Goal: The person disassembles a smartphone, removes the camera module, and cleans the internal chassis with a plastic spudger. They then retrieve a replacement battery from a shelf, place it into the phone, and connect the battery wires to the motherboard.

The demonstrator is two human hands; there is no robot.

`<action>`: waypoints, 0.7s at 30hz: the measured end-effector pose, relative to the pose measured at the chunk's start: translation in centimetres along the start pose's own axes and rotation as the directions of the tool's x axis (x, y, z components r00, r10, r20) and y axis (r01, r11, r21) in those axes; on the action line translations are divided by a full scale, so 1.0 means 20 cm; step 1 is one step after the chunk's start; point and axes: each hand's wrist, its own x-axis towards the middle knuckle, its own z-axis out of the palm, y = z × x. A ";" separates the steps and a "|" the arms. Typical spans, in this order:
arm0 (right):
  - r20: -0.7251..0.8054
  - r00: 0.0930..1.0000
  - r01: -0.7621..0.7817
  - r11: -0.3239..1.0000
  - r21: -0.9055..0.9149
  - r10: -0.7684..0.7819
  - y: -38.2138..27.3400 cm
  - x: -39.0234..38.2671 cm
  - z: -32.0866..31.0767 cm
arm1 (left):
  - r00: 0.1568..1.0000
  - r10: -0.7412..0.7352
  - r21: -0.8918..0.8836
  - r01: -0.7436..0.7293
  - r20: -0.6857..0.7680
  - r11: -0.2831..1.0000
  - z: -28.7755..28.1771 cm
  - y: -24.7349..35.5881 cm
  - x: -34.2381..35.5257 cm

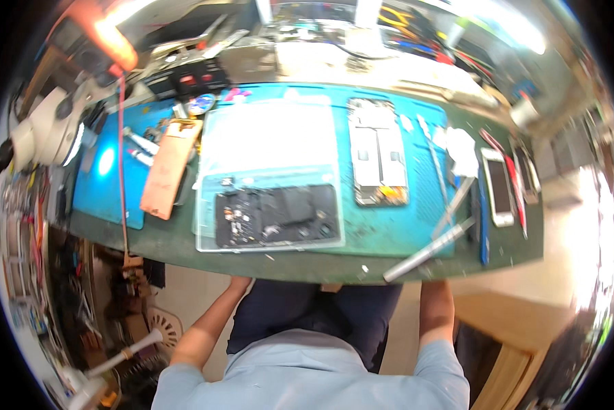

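Both my forearms reach forward under the front edge of the table. Only the wrist end of my left hand (241, 281) shows below that edge; its fingers are hidden. The table covers my right hand entirely. Above my left hand, a clear plastic tray (269, 173) carries a dark, opened phone body (277, 216) with small parts showing. Right of the tray lies an opened phone frame (379, 158), silvery white with a yellowish piece at its near end. A white-fronted phone (499, 186) rests farther right. Neither arm touches these.
A blue work mat (361, 236) covers much of the dark green table. Metal strips (426, 251) and a blue stick tool (484, 229) lie at right. An orange slab (171, 169) and a white microscope head (50, 130) are at left. A wooden stool (515, 321) stands lower right.
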 end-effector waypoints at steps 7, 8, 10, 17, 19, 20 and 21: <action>-0.216 0.972 0.036 0.969 -0.244 -0.091 -0.03 -0.24 -0.16 | 0.971 -0.180 0.246 0.214 -0.156 0.945 -0.04 -0.28 0.16; -0.240 0.964 0.043 0.962 -0.270 -0.110 -0.03 -0.30 -0.18 | 0.969 -0.192 0.273 0.228 -0.153 0.935 -0.04 -0.31 0.19; -0.250 0.960 0.030 0.937 -0.347 -0.124 -0.04 -0.38 -0.16 | 0.954 -0.231 0.303 0.281 -0.189 0.911 -0.06 -0.38 0.16; -0.317 0.929 0.017 0.876 -0.481 -0.192 -0.01 -0.66 -0.21 | 0.953 -0.260 0.420 0.302 -0.155 0.856 -0.01 -0.47 0.29; -0.317 0.923 0.021 0.849 -0.528 -0.219 -0.02 -0.70 -0.20 | 0.954 -0.261 0.446 0.300 -0.148 0.843 -0.01 -0.48 0.33; -0.314 0.921 0.021 0.833 -0.553 -0.232 -0.02 -0.72 -0.20 | 0.958 -0.253 0.455 0.285 -0.132 0.843 -0.01 -0.48 0.35; -0.317 0.917 0.021 0.822 -0.569 -0.244 -0.04 -0.75 -0.19 | 0.955 -0.266 0.462 0.297 -0.133 0.835 -0.02 -0.50 0.33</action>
